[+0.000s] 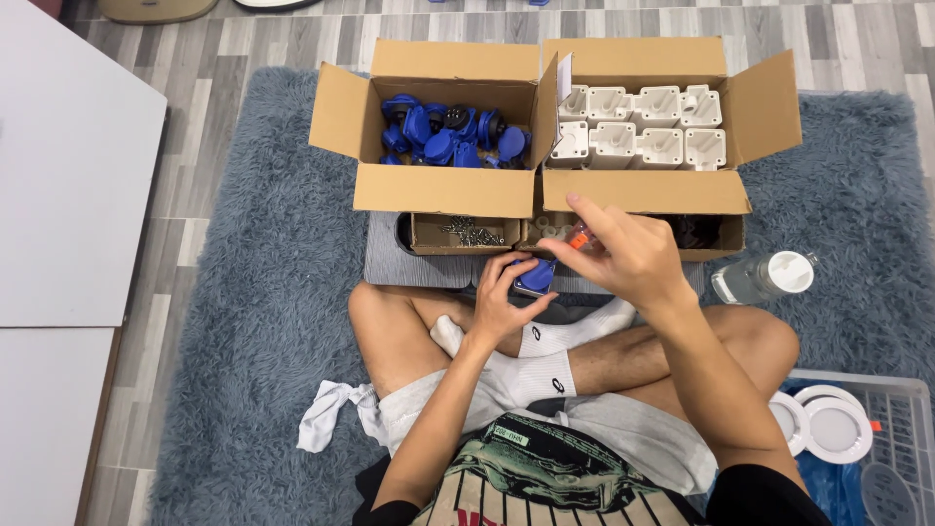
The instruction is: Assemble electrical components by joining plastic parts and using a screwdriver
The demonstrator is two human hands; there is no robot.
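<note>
Holding: left hand (506,292) is clenched round a blue part (535,277), just above the crossed legs.
Tool: right hand (623,255) grips an orange-handled driver (577,241), forefinger extended.
Relation: driver slants down-left, tip at the part; hands nearly touching.
Nearer: left hand bears the part; right comes from its upper right.
Supply: screw tray (466,234) just beyond.

Probably a home floor: shaggy grey rug (263,292), cardboard parts boxes (438,190).
</note>
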